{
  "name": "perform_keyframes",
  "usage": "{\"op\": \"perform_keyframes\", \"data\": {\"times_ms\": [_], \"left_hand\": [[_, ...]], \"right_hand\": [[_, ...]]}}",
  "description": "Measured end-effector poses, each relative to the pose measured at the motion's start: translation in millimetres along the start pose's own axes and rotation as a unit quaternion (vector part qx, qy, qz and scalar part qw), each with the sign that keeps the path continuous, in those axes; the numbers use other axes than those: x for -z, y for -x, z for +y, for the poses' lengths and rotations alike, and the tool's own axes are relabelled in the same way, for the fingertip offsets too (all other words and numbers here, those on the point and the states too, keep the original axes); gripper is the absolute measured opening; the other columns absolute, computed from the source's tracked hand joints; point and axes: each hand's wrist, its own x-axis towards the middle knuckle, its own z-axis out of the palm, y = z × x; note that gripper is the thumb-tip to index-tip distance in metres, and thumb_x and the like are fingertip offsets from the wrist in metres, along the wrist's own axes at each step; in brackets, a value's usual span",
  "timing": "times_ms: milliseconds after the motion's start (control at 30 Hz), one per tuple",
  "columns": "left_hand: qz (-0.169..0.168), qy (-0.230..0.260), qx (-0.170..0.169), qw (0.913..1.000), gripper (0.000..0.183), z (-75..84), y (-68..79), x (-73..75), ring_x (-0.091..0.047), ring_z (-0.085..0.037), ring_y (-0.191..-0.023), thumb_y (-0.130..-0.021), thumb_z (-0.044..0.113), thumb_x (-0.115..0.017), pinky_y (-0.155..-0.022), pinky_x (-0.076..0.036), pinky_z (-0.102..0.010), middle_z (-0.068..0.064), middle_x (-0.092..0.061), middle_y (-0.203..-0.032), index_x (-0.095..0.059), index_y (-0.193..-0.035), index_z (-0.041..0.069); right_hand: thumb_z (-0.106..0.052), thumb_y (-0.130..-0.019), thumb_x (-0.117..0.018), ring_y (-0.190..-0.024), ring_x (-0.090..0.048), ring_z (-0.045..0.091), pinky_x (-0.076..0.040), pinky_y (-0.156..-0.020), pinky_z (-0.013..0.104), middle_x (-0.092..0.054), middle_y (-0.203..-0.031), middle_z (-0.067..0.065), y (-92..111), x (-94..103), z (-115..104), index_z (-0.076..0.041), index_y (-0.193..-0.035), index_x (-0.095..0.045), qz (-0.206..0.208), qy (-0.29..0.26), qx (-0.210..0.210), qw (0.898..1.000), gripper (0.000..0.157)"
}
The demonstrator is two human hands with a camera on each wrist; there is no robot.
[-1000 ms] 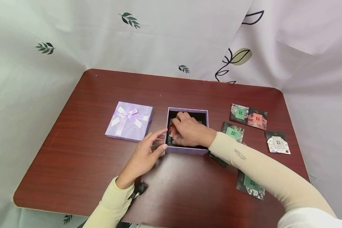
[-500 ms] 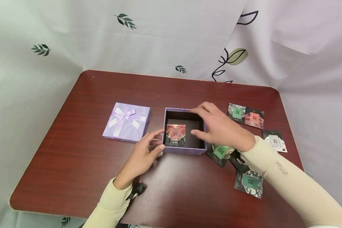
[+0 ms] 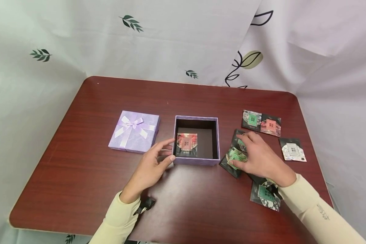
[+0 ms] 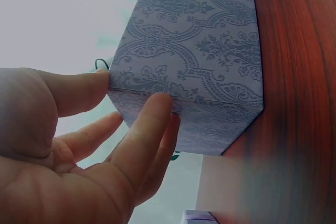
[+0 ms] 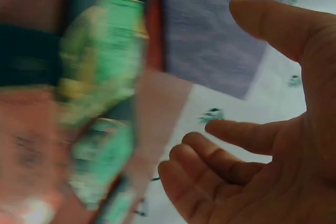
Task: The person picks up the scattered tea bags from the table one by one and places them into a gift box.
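Note:
A lidless lavender box (image 3: pixel 196 161) with a dark inside stands mid-table. Lying flat in its left front part is a square dark sachet (image 3: pixel 186 144) with a red label. My left hand (image 3: pixel 150 171) touches the box's left side with thumb and fingertips; in the left wrist view the fingers (image 4: pixel 152 124) lie against its patterned wall. To the right of the box, my right hand (image 3: pixel 260 161) hovers with spread fingers over green-labelled sachets (image 3: pixel 230 166), partly covering them. The right wrist view is blurred; nothing shows between thumb and fingers there.
The matching lid (image 3: pixel 133 130) with a ribbon bow lies left of the box. A green-and-red pair of sachets (image 3: pixel 270 125), a white-labelled one (image 3: pixel 292 149) and a green-labelled one (image 3: pixel 263 195) lie at the right of the reddish table (image 3: pixel 177 203).
My right hand has come out of the box, leaving the red-labelled sachet inside, and moved right over the green-labelled sachets. The left hand stays at the box's side.

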Motion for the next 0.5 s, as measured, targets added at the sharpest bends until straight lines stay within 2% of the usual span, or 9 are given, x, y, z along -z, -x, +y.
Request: {"op": "perform_keyframes", "data": {"times_ms": [167, 300, 500], "left_hand": [[-0.001, 0.005, 0.006, 1.0000, 0.056, -0.1, -0.2, 0.0, -0.071, -0.032, -0.120, -0.099, 0.007, -0.073, -0.100, -0.060, -0.045, -0.015, -0.066, -0.134, -0.056, -0.152, 0.013], [-0.001, 0.009, 0.006, 0.9999, 0.056, 0.3, -0.3, 0.6, -0.071, -0.032, -0.120, -0.099, 0.007, -0.073, -0.100, -0.060, -0.045, -0.015, -0.066, -0.134, -0.056, -0.152, 0.012], [-0.004, 0.016, 0.007, 0.9998, 0.055, -0.1, -0.5, 0.6, -0.071, -0.035, -0.121, -0.099, 0.007, -0.073, -0.099, -0.060, -0.044, -0.016, -0.066, -0.133, -0.056, -0.152, 0.014]], "right_hand": [[-0.055, -0.073, -0.092, -0.116, -0.055, 0.041, -0.053, -0.098, 0.059, -0.057, -0.125, 0.023, 10.7, -26.9, 9.7, 0.007, -0.144, -0.055, -0.018, 0.006, -0.041, 0.999, 0.100], [-0.061, -0.070, -0.092, -0.113, -0.053, 0.039, -0.054, -0.094, 0.057, -0.055, -0.124, 0.023, 15.7, -39.2, 10.5, 0.008, -0.146, -0.053, -0.018, 0.002, -0.064, 0.998, 0.109], [-0.059, -0.068, -0.094, -0.103, -0.050, 0.034, -0.052, -0.085, 0.050, -0.054, -0.115, 0.018, 19.0, -49.8, 10.5, 0.008, -0.144, -0.056, 0.003, 0.001, -0.074, 0.997, 0.108]]}}
